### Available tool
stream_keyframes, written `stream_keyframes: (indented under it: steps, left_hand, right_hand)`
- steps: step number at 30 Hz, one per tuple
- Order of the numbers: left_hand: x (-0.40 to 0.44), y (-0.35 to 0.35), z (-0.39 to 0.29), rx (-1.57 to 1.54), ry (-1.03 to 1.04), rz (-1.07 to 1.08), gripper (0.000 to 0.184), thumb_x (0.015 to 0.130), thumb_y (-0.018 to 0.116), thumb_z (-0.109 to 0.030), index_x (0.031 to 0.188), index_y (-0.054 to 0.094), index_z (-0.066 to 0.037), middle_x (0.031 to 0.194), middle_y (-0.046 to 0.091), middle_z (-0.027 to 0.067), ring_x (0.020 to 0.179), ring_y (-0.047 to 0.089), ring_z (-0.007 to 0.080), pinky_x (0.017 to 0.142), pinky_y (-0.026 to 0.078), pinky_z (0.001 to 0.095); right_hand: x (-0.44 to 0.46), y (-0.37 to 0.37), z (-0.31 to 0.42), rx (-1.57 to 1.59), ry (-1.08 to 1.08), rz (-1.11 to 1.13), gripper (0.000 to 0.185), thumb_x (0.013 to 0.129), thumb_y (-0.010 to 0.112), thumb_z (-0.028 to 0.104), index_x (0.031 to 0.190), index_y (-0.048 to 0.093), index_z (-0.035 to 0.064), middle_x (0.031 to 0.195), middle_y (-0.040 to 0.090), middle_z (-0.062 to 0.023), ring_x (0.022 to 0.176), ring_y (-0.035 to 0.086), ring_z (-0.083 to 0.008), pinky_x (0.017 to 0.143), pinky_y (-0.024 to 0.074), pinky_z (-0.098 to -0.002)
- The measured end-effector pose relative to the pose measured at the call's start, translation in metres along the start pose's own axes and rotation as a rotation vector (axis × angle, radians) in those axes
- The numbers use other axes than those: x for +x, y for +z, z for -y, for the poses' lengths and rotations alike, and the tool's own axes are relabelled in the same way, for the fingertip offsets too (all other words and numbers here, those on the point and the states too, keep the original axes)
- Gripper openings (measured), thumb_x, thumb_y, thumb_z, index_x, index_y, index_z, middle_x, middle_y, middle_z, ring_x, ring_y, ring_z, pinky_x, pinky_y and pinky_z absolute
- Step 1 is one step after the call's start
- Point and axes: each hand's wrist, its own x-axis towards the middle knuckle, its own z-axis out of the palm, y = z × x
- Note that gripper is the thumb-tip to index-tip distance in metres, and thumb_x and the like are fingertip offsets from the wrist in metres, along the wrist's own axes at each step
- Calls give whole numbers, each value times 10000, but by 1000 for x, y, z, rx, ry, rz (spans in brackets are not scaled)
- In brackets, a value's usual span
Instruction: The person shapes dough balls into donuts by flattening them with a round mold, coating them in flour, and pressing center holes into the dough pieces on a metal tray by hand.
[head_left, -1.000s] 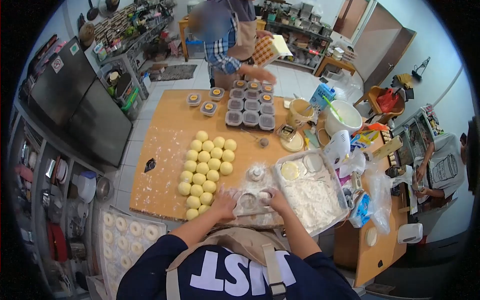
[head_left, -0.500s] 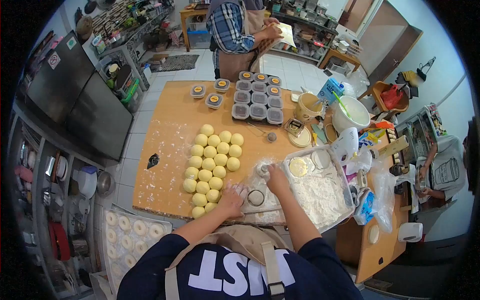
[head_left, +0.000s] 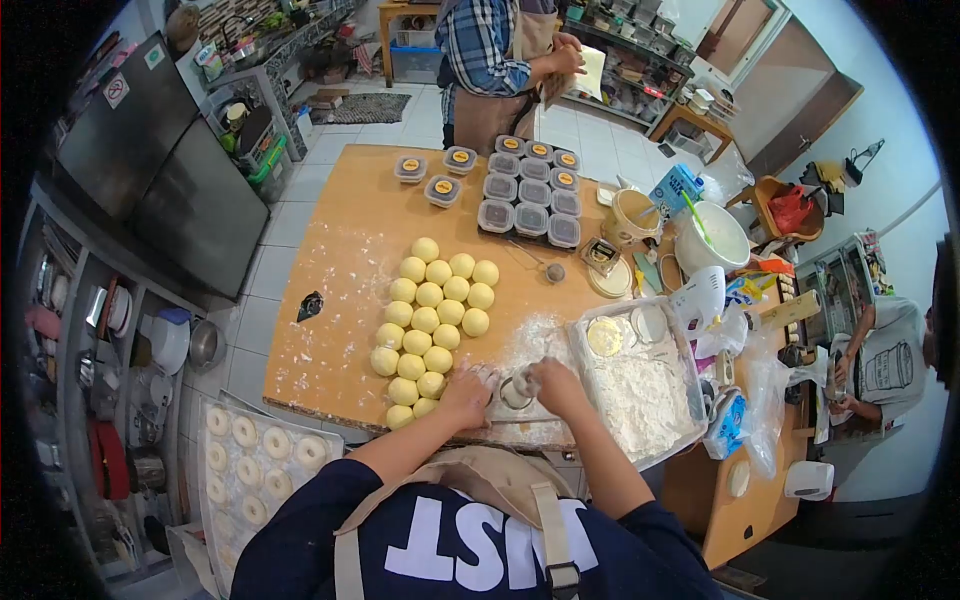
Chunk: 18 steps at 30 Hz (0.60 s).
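Observation:
Low on the wooden table (head_left: 330, 240), my left hand (head_left: 467, 398) lies with fingers spread beside a small round ring (head_left: 514, 393) on a floured patch. My right hand (head_left: 552, 388) is closed round a small floury tool (head_left: 524, 378), tilted at the ring's upper edge. Rows of round yellow dough balls (head_left: 424, 320) sit just left and beyond my left hand. To the right of my right hand stands a tray of white flour (head_left: 640, 400) with pale discs in its far end.
Lidded plastic cups (head_left: 531, 187) stand at the far side. A bowl (head_left: 712, 238), a tub (head_left: 632, 218) and a mixer (head_left: 698, 298) crowd the right. Ring-shaped dough (head_left: 245, 470) lies on a lower-left tray. One person (head_left: 490, 70) stands across the table, another (head_left: 885, 350) at far right.
My right hand has left the ring, taken hold of the floury tool and brought it back to the ring. My left hand stays beside it. The person opposite has drawn their hands back.

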Motion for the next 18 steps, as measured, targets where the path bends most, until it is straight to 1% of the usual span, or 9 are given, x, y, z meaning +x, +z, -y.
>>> stream_keyframes:
  steps: [1, 5, 8, 11, 14, 16, 18]
  left_hand:
    - [1, 6, 2, -8, 1, -14, 901, 572, 807, -411, 1299, 438, -28, 1333, 457, 144, 1276, 390, 276, 1120, 158, 499]
    - [2, 10, 5, -34, 32, -40, 877, 559, 815, -385, 1275, 461, -25, 1314, 470, 145, 1260, 405, 285, 1118, 169, 510]
    - [2, 9, 5, -67, 31, -37, 921, 529, 834, -382, 1284, 434, -38, 1316, 463, 150, 1260, 406, 296, 1095, 210, 510]
    - [1, 13, 6, -36, 41, -78, 927, 531, 833, -393, 1288, 432, -37, 1318, 465, 151, 1259, 410, 295, 1093, 209, 520]
    - [0, 13, 6, -67, 34, -91, 855, 564, 802, -353, 1283, 459, -44, 1310, 472, 152, 1257, 412, 293, 1115, 168, 528]
    - [0, 15, 6, -49, 30, -97, 854, 563, 802, -350, 1284, 458, -48, 1314, 470, 150, 1259, 411, 292, 1114, 170, 525]
    - [0, 17, 6, -36, 23, -95, 846, 568, 800, -349, 1283, 460, -51, 1315, 470, 148, 1259, 411, 290, 1114, 170, 524]
  right_hand:
    - [-6, 7, 1, -19, -37, -37, 237, 761, 609, 118, 992, 626, 71, 986, 573, -173, 923, 575, -356, 784, 477, -438]
    - [-12, 21, 13, -74, -67, -8, 187, 761, 568, 77, 941, 616, 64, 934, 562, -174, 897, 578, -355, 753, 482, -438]
    - [-12, 30, 17, -100, -79, -10, 180, 759, 551, 53, 928, 610, 59, 909, 554, -179, 889, 579, -356, 737, 484, -442]
    - [-13, 35, 18, -104, -74, -26, 190, 757, 557, 51, 937, 614, 61, 909, 554, -182, 883, 580, -359, 734, 485, -447]
    - [-14, 32, 19, -83, -48, -43, 197, 752, 573, 61, 943, 621, 61, 917, 556, -181, 881, 580, -358, 734, 486, -447]
    - [-13, 25, 16, -13, -38, -65, 204, 748, 583, 70, 948, 625, 59, 922, 556, -182, 882, 580, -359, 736, 487, -445]
    - [-12, 26, 11, -29, -29, -107, 210, 744, 591, 77, 950, 628, 56, 926, 557, -181, 884, 579, -359, 739, 488, -442]
